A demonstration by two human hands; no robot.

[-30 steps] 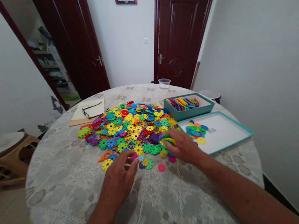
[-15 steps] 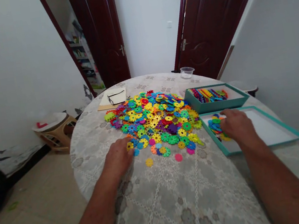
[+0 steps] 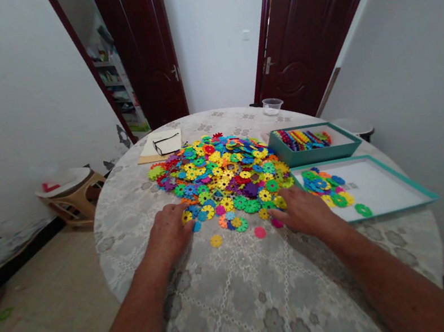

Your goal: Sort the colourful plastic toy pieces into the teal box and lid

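A big heap of colourful plastic snowflake discs (image 3: 224, 177) covers the middle of the table. My left hand (image 3: 168, 231) rests at the heap's front left edge, fingers and thumb apart around a few yellow and blue discs without gripping them. At the front right edge, my right hand (image 3: 302, 209) reaches onto the discs, thumb stretched out and fingers spread. A loose yellow disc (image 3: 216, 241) and a pink disc (image 3: 260, 232) lie between the hands. Beside my right hand, a shallow white box lid (image 3: 384, 183) with a teal rim holds several scattered discs, including a green disc (image 3: 363, 210).
Behind the lid stands a teal box (image 3: 318, 154) holding rows of joined discs. Black glasses (image 3: 165, 144) lie on a notebook (image 3: 147, 157) at the back left. A clear plastic bowl (image 3: 272, 106) is near the far edge. A patterned cloth (image 3: 237, 300) covers the round table.
My right hand has left the lid and moved left to the heap's front edge. The discs in the lid are now uncovered. My left hand stays by the heap.
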